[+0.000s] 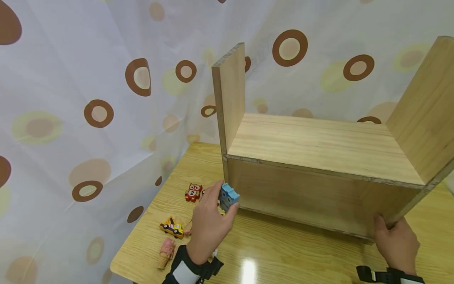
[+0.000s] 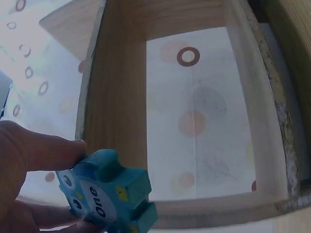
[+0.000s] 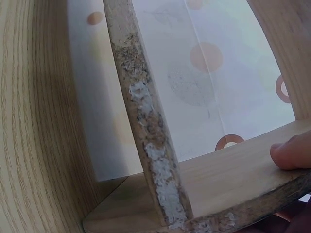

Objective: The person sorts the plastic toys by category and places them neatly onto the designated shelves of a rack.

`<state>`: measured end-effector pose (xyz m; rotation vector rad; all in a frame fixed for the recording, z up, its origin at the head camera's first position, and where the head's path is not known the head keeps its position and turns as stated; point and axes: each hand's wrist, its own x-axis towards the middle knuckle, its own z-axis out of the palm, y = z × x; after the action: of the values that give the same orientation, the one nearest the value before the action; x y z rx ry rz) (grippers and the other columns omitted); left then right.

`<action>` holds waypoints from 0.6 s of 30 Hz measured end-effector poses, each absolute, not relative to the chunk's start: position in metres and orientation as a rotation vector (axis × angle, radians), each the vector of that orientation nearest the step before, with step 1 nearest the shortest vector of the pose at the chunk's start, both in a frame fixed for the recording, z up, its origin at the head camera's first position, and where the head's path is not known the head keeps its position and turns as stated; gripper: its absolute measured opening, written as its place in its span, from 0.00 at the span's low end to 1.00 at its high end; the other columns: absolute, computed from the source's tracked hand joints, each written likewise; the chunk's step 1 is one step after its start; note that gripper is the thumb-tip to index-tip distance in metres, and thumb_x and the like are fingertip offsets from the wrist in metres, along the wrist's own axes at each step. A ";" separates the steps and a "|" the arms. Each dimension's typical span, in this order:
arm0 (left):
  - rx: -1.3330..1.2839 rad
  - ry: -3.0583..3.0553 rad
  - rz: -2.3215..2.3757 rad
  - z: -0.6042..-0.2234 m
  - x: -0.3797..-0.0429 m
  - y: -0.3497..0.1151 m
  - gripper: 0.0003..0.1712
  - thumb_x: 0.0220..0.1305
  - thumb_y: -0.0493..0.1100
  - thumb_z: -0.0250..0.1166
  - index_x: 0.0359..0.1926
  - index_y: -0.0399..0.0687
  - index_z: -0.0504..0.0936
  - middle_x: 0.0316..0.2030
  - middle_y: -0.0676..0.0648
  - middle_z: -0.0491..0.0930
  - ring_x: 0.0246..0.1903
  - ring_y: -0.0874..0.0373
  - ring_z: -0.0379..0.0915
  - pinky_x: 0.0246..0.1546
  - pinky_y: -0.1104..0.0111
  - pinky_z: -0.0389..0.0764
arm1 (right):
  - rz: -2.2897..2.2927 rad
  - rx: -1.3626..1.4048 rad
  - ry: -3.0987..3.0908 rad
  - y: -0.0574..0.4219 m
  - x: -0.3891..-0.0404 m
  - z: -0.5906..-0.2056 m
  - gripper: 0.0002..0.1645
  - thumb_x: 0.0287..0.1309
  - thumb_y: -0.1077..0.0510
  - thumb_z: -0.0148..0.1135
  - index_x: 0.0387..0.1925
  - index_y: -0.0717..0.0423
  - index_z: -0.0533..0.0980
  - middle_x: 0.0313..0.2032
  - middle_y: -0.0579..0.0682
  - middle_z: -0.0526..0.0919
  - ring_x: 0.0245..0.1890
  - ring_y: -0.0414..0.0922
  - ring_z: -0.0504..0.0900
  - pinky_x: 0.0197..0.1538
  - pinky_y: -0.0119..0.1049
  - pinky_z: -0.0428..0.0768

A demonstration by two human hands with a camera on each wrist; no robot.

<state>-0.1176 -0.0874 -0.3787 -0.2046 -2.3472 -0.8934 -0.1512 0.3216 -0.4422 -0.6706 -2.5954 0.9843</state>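
Observation:
My left hand (image 1: 212,227) pinches a small blue owl-shaped toy block (image 1: 228,196) between thumb and fingers, in front of the shelf's left side. In the left wrist view the block (image 2: 114,191) shows the word "One" and round eyes. The wooden shelf unit (image 1: 326,148) has two side boards, a middle board and a lower board. With my right hand (image 1: 399,244) I grip the lower part of its right side board. The right wrist view shows the thumb (image 3: 291,153) on the board's inner face; the fingers are mostly hidden behind its edge.
Left of the shelf, a red owl toy (image 1: 193,193), a yellow truck toy (image 1: 172,228) and a pink ice-cream-like toy (image 1: 166,252) lie on the wooden table (image 1: 283,244). My left hand partly hides more toys. A dotted sheet (image 1: 142,130) covers the wall behind.

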 end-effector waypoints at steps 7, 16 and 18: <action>-0.292 -2.301 -0.861 -0.379 -0.130 -0.055 0.36 0.53 0.47 0.76 0.63 0.44 0.76 0.46 0.43 0.83 0.42 0.53 0.80 0.36 0.66 0.79 | 0.987 -0.663 -2.606 0.321 -0.151 -0.442 0.36 0.71 0.50 0.43 0.66 0.76 0.63 0.59 0.79 0.71 0.58 0.75 0.72 0.52 0.67 0.72; -0.179 -2.341 -0.954 -0.393 -0.159 -0.028 0.31 0.57 0.47 0.73 0.58 0.38 0.76 0.46 0.42 0.82 0.39 0.52 0.82 0.35 0.65 0.83 | 0.993 -0.645 -2.601 0.321 -0.150 -0.440 0.35 0.71 0.50 0.43 0.65 0.76 0.64 0.58 0.79 0.71 0.57 0.76 0.71 0.53 0.68 0.70; -0.123 -2.343 -0.936 -0.398 -0.165 -0.024 0.29 0.58 0.47 0.72 0.58 0.39 0.76 0.45 0.42 0.82 0.39 0.52 0.82 0.34 0.64 0.83 | 0.996 -0.640 -2.597 0.321 -0.150 -0.440 0.34 0.71 0.50 0.43 0.64 0.76 0.65 0.58 0.79 0.71 0.57 0.76 0.72 0.53 0.68 0.69</action>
<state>-0.1649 -0.0243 -0.3979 -0.1232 -2.3432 -0.9355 -0.1496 0.3208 -0.4401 -0.6400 -2.5973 0.9958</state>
